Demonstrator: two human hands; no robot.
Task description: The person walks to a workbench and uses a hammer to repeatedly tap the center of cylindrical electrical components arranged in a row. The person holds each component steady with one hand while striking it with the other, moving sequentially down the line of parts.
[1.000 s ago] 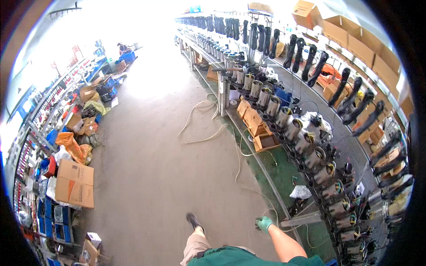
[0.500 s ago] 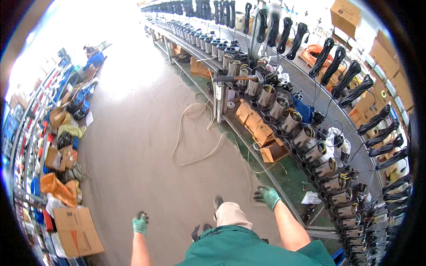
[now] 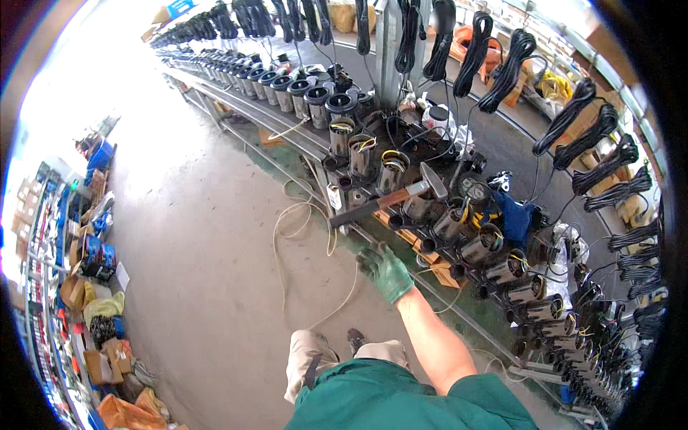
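My right hand (image 3: 387, 273), in a green glove with dark fingertips, reaches forward over the floor beside the bench. It holds nothing and its fingers are apart. Just ahead of it, a hammer (image 3: 389, 203) with a metal head and a dark-gripped wooden handle lies across the bench edge, its handle end jutting toward the aisle. The hand is apart from the handle. Around the hammer stand metal motor housings (image 3: 393, 172), open on top with yellow wires showing. My left hand is out of the picture.
A long bench (image 3: 301, 140) runs along the right with several housings and hanging black cable coils (image 3: 507, 70). A pale hose (image 3: 278, 247) loops over the floor. Blue cloth (image 3: 513, 217) lies among the parts. Cartons, bags and a loaded shelf (image 3: 43, 287) line the left.
I have walked forward, so the hammer and bench are closer. My right hand has risen toward the hammer. My left hand has left the picture.
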